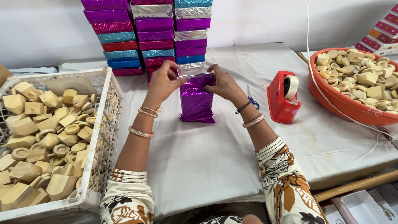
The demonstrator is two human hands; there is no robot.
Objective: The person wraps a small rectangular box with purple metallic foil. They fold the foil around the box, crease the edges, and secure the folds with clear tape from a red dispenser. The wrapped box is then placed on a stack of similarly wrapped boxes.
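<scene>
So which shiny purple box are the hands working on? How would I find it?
Start at the tall stacks of shiny foil-wrapped boxes at the back of the white cloth-covered table. Just in front of them one purple foil-wrapped box lies alone on the cloth, left of the red tape dispenser. Unlike the stacked ones, the left hand and right hand pinch its far end.

Pretty bright, even light all over, coming from above, so shadows are soft and short, just a faint one under the forearms on the white cloth [207,166]. The foil-wrapped boxes [153,33] at the far side throw back small glints. Everything's sharp, with slight wide-angle bending at the left and right edges.
</scene>
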